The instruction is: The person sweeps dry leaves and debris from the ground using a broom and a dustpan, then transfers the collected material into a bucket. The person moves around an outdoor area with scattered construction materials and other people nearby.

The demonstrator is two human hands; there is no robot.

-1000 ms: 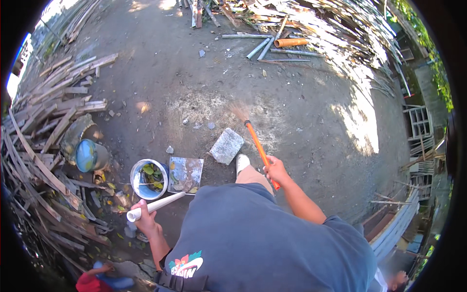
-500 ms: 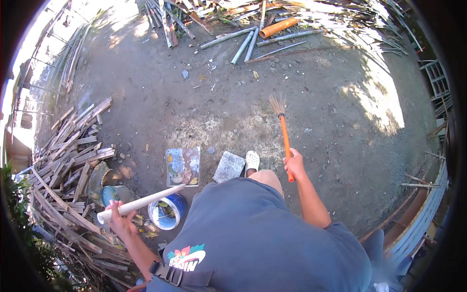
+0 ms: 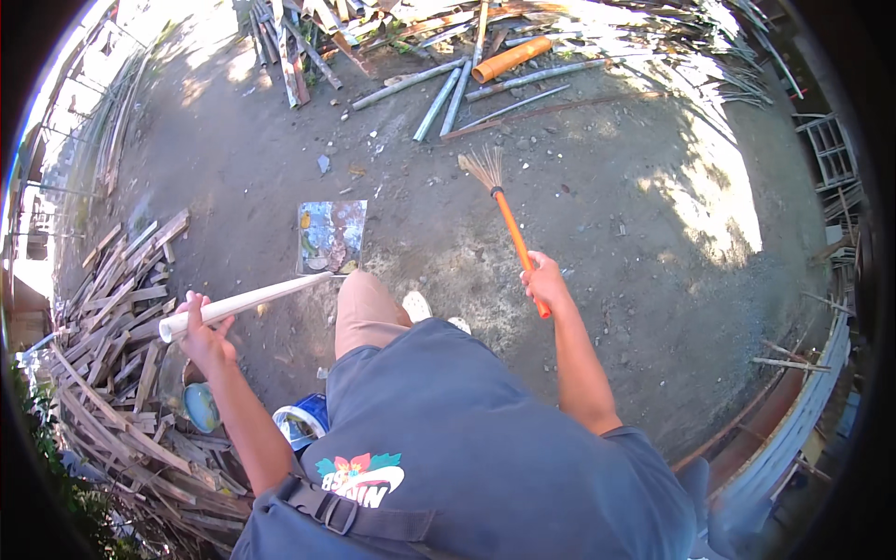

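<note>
My left hand (image 3: 207, 338) is closed around the white pipe handle (image 3: 247, 303) of a long-handled dustpan. Its flat, stained pan (image 3: 350, 213) rests on the ground ahead of my knee, with leaves and bits of debris in it. In my right hand (image 3: 547, 282) is a stick broom (image 3: 511, 229), gripped near the end of its orange handle. The broom's thin, fanned bristles (image 3: 483, 168) point forward and left, at or just above the dirt, to the right of the pan.
A blue-and-white bucket (image 3: 303, 420) stands by my left side, near a teal container (image 3: 200, 407). Scrap wood (image 3: 121, 299) is heaped at the left. Pipes (image 3: 439, 103) and an orange tube (image 3: 511, 60) lie at the far side. Blue-grey boards (image 3: 793, 448) line the right.
I have stepped forward, and the bucket now sits farther back beside me. The dustpan has moved forward with my left hand. The broom has swung its bristles leftward and forward.
</note>
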